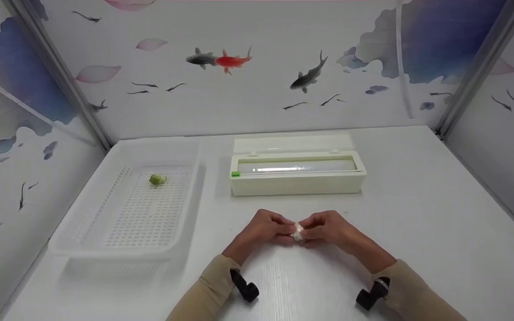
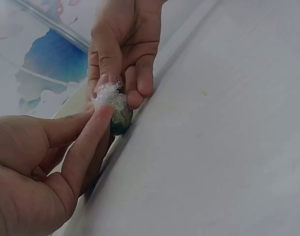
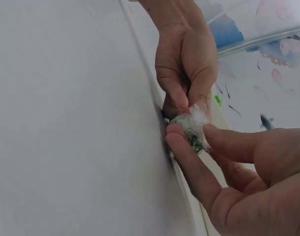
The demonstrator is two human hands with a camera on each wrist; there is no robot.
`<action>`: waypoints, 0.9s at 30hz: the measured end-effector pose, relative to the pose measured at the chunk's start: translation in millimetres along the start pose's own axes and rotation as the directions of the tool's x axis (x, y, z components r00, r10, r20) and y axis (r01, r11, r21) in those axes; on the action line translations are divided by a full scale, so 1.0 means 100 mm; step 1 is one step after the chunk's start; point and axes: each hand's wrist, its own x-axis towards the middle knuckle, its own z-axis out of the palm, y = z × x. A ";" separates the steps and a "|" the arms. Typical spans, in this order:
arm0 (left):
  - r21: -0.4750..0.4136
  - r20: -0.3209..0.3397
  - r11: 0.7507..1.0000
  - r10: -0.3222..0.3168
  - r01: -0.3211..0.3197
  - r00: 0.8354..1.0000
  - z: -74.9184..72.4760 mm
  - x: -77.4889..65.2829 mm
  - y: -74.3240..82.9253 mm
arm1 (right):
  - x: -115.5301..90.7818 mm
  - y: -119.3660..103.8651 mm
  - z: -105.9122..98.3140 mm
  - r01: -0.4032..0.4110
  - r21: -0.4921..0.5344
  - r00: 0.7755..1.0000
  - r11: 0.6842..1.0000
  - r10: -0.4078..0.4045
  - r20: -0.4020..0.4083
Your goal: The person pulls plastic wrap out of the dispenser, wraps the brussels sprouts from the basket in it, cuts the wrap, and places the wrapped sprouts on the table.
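Note:
A small round green vegetable, probably a Brussels sprout [image 2: 121,120], is wrapped in crumpled clear cling film [image 3: 195,121]. In the head view only the whitish film bundle [image 1: 298,232] shows between the hands, low over the table. My left hand [image 1: 267,227] pinches the bundle from the left with thumb and fingers. From the other side my right hand [image 1: 329,227] pinches it as well. Both wrist views show the film gathered and bunched at one side, with green showing through beneath. The fingers hide part of it.
Behind the hands stands a cream cling film box [image 1: 299,186] with its lid raised, a film roll [image 1: 283,167] inside and a green slider [image 1: 235,174]. At left is a white perforated basket [image 1: 150,249] holding another green sprout [image 1: 157,179]. Printed panels wall the table [image 1: 435,214].

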 end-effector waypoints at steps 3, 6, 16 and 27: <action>-0.023 -0.007 1.000 -0.007 0.007 1.000 0.01 0.00 0.02 | 0.01 0.00 0.02 -0.011 0.015 1.000 1.000 0.011 -0.025; -0.064 0.029 0.998 -0.013 0.014 1.000 0.00 -0.01 0.03 | 0.02 0.02 0.05 -0.012 0.037 0.998 0.999 0.014 -0.064; -0.131 0.081 0.991 -0.016 0.027 0.997 -0.04 -0.03 0.01 | 0.02 0.03 -0.01 -0.007 0.016 1.000 1.000 0.007 -0.019; -0.109 0.045 0.993 -0.047 0.052 0.998 -0.03 -0.03 0.01 | 0.02 0.01 0.07 0.009 -0.113 0.995 0.994 -0.021 -0.101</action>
